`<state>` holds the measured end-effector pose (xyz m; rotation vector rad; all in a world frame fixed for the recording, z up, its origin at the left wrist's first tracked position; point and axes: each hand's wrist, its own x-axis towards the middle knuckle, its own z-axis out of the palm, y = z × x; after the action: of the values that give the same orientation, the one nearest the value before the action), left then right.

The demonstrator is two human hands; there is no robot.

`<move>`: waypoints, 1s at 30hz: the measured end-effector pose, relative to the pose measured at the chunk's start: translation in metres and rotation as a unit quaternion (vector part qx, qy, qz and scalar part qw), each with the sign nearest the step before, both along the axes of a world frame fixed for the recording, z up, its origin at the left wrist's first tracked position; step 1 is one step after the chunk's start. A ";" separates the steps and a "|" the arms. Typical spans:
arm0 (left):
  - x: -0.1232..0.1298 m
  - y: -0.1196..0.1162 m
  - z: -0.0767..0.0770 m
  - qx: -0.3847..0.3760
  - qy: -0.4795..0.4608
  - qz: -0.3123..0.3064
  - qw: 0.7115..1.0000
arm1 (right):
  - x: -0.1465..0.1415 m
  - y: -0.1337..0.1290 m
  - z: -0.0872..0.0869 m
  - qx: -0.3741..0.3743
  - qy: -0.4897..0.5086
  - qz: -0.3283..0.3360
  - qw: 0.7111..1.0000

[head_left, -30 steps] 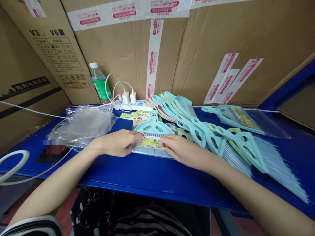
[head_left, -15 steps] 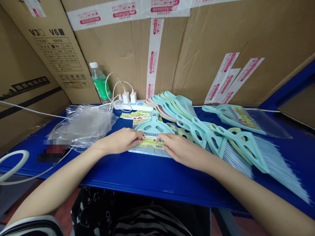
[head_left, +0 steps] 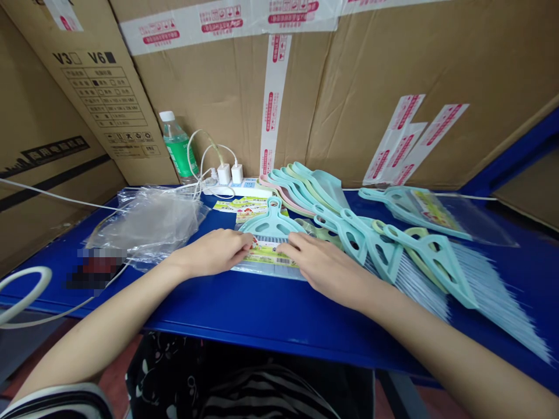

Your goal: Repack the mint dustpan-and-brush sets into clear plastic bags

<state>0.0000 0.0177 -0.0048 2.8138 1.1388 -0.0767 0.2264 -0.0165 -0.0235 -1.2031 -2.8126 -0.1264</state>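
Right hand [head_left: 327, 270] splayed wider, fingers [head_left: 290, 247] open on the bagged dustpan's label [head_left: 268, 254], left hand [head_left: 213, 252] curled at its edge, grip unclear

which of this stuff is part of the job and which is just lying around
Part of the job:
left hand and right hand
teal hand broom with label card
pile of pastel hand brooms
bagged broom
loose clear plastic bags

Just lying around:
water bottle
power strip
cardboard boxes
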 end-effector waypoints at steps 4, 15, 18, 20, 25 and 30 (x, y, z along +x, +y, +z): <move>-0.001 0.000 0.000 0.008 0.017 0.001 1.000 | 0.002 -0.002 0.003 0.018 0.009 0.031 0.999; -0.006 0.003 0.001 0.034 -0.021 -0.055 0.998 | 0.010 0.002 0.001 0.017 0.038 0.086 0.995; -0.008 0.005 0.002 0.033 -0.015 -0.052 0.998 | 0.018 0.006 -0.001 0.015 0.048 0.086 0.995; -0.008 0.005 0.002 0.031 -0.014 -0.057 0.998 | 0.020 0.006 -0.002 0.017 0.045 0.087 0.995; -0.006 0.003 0.003 0.021 -0.008 -0.060 0.998 | 0.011 0.001 0.001 0.040 0.025 0.085 0.995; -0.005 0.002 0.004 0.022 -0.001 -0.055 0.998 | 0.009 0.000 -0.001 0.019 0.016 0.093 0.995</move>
<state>-0.0054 0.0195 -0.0010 2.9131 0.9960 -0.0597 0.2350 -0.0169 -0.0249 -0.9202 -2.8616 -0.1469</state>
